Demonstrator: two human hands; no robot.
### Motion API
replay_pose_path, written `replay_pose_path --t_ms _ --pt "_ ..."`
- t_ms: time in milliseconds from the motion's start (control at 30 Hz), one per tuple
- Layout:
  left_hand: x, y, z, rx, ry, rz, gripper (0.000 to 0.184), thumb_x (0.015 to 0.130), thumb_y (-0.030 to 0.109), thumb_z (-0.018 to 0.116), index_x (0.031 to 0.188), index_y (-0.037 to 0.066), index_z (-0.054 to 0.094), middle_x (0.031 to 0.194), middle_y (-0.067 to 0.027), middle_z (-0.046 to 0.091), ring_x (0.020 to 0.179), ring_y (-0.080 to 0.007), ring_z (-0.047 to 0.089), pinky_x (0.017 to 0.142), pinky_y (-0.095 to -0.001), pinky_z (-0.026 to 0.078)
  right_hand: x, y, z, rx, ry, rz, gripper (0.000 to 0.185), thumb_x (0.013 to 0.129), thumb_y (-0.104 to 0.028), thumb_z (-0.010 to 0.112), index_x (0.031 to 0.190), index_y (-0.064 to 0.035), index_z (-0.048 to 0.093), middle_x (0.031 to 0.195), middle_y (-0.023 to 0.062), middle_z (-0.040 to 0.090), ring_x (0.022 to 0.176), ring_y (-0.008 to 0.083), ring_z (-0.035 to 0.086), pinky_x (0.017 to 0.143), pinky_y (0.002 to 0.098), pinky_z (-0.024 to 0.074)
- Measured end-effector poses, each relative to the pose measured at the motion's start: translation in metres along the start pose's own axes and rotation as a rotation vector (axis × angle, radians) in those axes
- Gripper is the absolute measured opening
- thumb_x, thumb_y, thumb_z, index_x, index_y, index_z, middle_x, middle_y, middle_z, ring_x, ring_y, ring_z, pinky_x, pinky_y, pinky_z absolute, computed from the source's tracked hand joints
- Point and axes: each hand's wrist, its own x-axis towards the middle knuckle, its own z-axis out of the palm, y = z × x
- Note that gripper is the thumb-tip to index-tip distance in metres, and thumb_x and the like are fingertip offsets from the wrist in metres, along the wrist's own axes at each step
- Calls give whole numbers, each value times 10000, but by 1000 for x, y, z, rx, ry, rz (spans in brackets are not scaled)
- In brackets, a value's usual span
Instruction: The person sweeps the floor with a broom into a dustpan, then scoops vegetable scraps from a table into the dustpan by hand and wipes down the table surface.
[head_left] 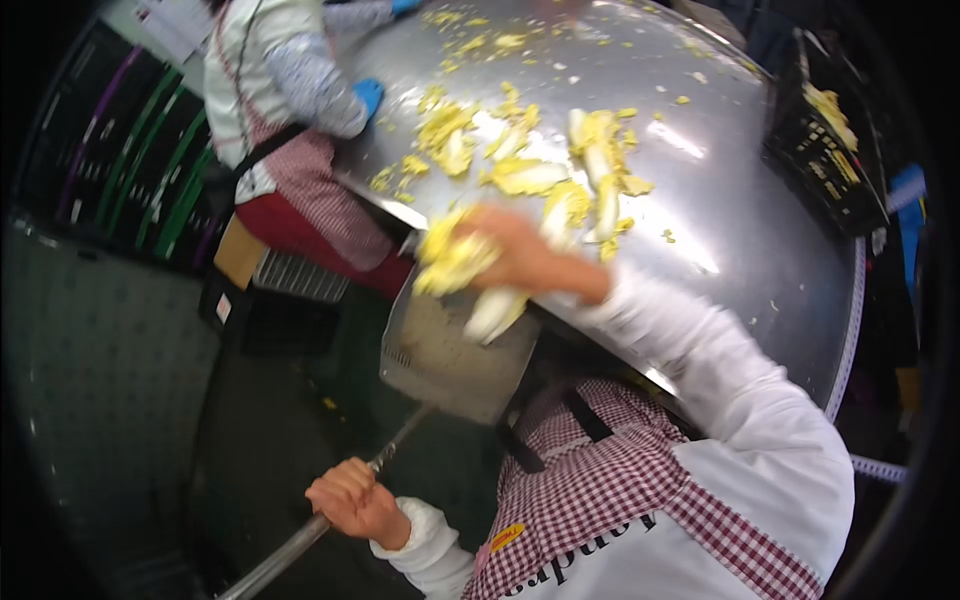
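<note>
My left hand (355, 498) is closed round the metal handle (285, 560) of a shovel. Its wide greyish blade (455, 365) sits just below the table's edge. Blurred by motion, my right hand (520, 252) grips a bunch of yellow cabbage leaves (447, 255) above the blade. A white-ribbed leaf (495, 315) is under that hand, over the blade; whether it rests there I cannot tell. More loose cabbage leaves (600, 165) lie on the steel table (720, 250) close to my right hand.
Across the table's left corner stands a person (300, 90) with blue gloves. A black crate (825, 150) holding some leaves is at the right. Stacked black crates (130, 150) line the left wall, and another crate (290, 300) sits on the floor near the person.
</note>
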Motion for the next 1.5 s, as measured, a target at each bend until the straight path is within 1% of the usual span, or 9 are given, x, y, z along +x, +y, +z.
replay_pose_path --t_ms 167,300,500,600,700,867,1100,1333,1500 --pt "-1 6 -4 24 39 -41 426 978 236 282 565 141 241 452 28 192 373 -70 159 394 -204 184 -74 -1 136 -44 -199 54 491 612 -213 708 1077 -179 553 1052 170 455 947 351 486 783 405 431" --pt "-5 3 -22 58 143 -125 455 979 261 292 542 146 231 442 28 180 369 -69 146 379 -205 179 -84 -24 125 -105 -875 255 678 737 -327 637 1341 -302 332 1367 219 273 1202 483 312 946 569 287" --pt "5 7 -12 149 188 -192 447 976 275 300 553 144 232 446 29 178 376 -75 147 388 -212 177 -30 30 -40 265 -345 257 371 787 -275 644 1113 -113 573 1151 111 555 1080 265 514 921 367 404" --pt "19 18 16 60 209 -227 434 977 287 279 573 127 277 493 5 210 453 -117 210 474 -276 229 -15 126 -125 -241 190 547 528 776 -389 638 1208 -115 507 1223 170 491 1166 313 428 985 407 326" --pt "28 24 31 24 213 -225 432 975 276 286 569 128 274 493 6 209 457 -117 211 479 -275 228 -16 212 -166 -542 261 873 838 696 -624 586 1363 -200 309 1243 247 428 1180 424 360 992 500 272" --pt "31 26 46 61 204 -223 430 974 269 291 567 129 274 500 6 212 466 -118 222 494 -288 230 31 173 -87 -559 -205 747 836 645 -689 569 1345 -296 336 1356 285 265 1244 449 270 975 566 238" --pt "33 19 31 202 114 -170 436 975 287 288 568 135 247 463 22 185 404 -87 146 413 -235 173 7 126 -27 -650 -201 209 358 751 -121 531 1092 -229 549 1076 95 569 895 339 523 705 491 416" --pt "30 27 24 93 139 -138 432 972 289 302 570 137 267 465 26 200 395 -84 151 420 -236 163 5 206 -111 -55 89 622 382 738 -95 618 1109 -21 567 873 92 644 737 148 588 669 264 472" --pt "16 19 6 52 165 -129 421 965 257 333 567 139 261 469 28 185 395 -82 147 422 -242 163 36 94 -100 241 49 528 325 788 -178 615 1080 -42 573 862 9 612 717 81 532 663 240 455"
